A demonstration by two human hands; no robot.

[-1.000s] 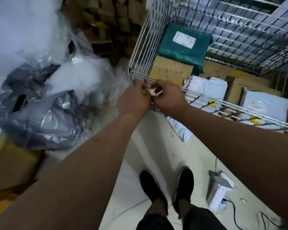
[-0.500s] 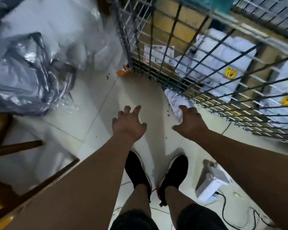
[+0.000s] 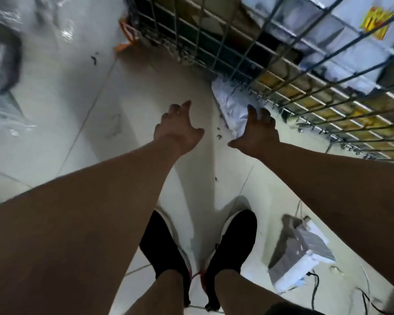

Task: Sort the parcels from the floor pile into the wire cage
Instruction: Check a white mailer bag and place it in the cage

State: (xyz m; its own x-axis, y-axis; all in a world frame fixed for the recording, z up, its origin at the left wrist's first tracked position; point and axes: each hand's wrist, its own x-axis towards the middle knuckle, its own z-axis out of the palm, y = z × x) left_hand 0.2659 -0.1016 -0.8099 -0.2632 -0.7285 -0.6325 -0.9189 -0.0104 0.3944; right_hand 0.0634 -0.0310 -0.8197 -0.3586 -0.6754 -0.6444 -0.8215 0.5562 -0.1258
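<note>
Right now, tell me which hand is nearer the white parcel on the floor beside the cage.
Right. The right hand hovers at the near edge of the white parcel; the left hand is clearly apart from it, off to its left.

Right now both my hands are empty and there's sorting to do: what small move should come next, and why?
Probably lower the right hand onto the white parcel on the floor at the foot of the wire cage and grip its edge. It and the left hand are open and empty, the right is nearer the parcel, which lies outside the cage.
</note>
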